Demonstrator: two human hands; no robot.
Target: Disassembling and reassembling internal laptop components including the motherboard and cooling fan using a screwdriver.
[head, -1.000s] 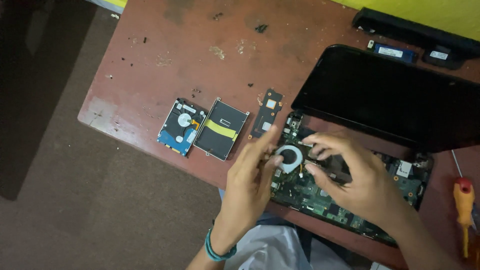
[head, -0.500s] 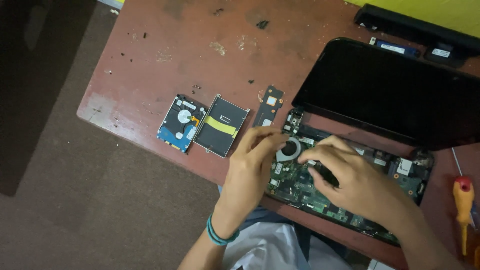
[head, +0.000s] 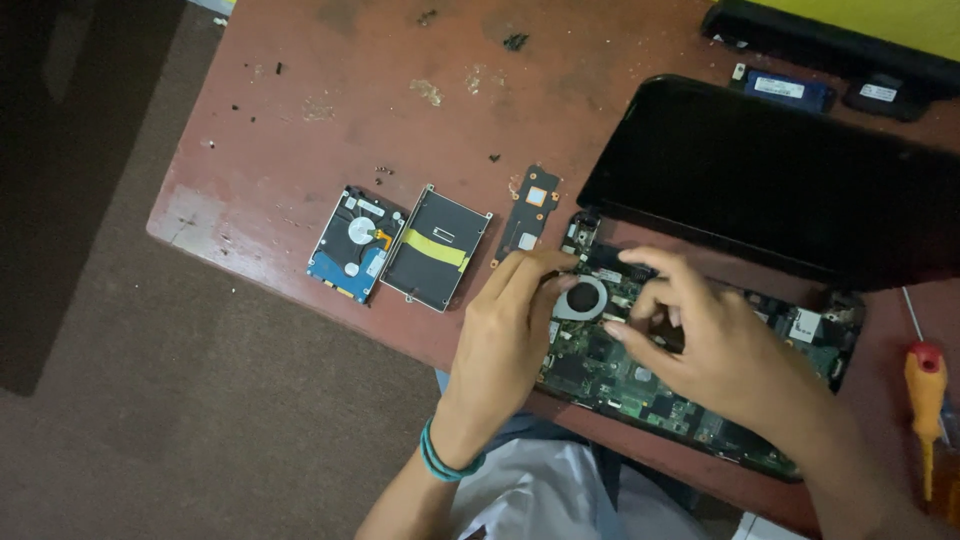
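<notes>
An opened laptop lies on the red table [head: 330, 130], its green motherboard [head: 620, 375] bare and its dark screen [head: 780, 180] tilted back. My left hand [head: 505, 335] rests on the board's left edge, fingertips pinching at the round cooling fan [head: 583, 298]. My right hand [head: 715, 345] hovers over the board's middle, fingers curled and touching parts beside the fan. What the fingers grip is hidden.
Left of the laptop lie an open hard drive [head: 355, 243], a black drive cover with yellow tape [head: 438, 248] and a small dark circuit board [head: 530, 212]. An orange-handled screwdriver [head: 925, 400] lies at the right. A black battery bar [head: 830, 45] sits at the back.
Both hands shifted slightly on the motherboard: the left hand's fingers closed in on the fan and the right hand moved up beside it. The view drifted a little.
</notes>
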